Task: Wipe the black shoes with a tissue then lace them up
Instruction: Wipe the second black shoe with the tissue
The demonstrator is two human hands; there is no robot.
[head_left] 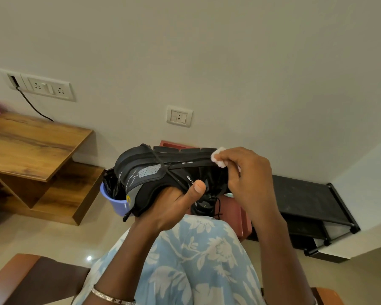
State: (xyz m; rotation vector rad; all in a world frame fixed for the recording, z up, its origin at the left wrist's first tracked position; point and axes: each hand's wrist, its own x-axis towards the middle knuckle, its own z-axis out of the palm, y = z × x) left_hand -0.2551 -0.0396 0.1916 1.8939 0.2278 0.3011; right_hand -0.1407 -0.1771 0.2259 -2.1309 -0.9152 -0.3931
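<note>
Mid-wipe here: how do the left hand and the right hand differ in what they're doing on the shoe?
The left hand grips the black shoe from underneath, thumb pressed on its side; the right hand pinches a white tissue against the shoe's sole edge. The left hand sits lower, nearer the heel; the right hand is higher, toward the other end. Both are on the same shoe, which is turned sole-up.

White lettering on the black shoe (150,186) runs upside down, unreadable; a yellow "C" marks its heel.
</note>
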